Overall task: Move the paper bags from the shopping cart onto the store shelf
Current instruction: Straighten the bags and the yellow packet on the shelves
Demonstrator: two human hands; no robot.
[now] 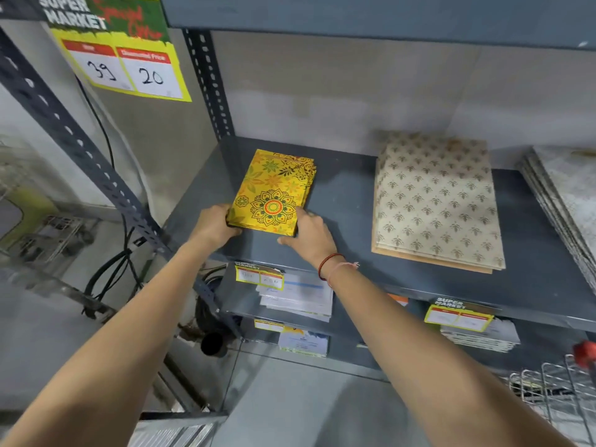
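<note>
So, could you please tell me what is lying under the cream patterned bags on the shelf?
A plain brown sheet or bag peeks out under the cream patterned bags along their front edge. The grey shelf carries it all. How many lie stacked there is hidden.

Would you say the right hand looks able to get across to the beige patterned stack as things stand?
Probably yes. The right hand rests at the yellow stack, and only bare shelf lies between it and the beige patterned stack; nothing stands in between.
</note>
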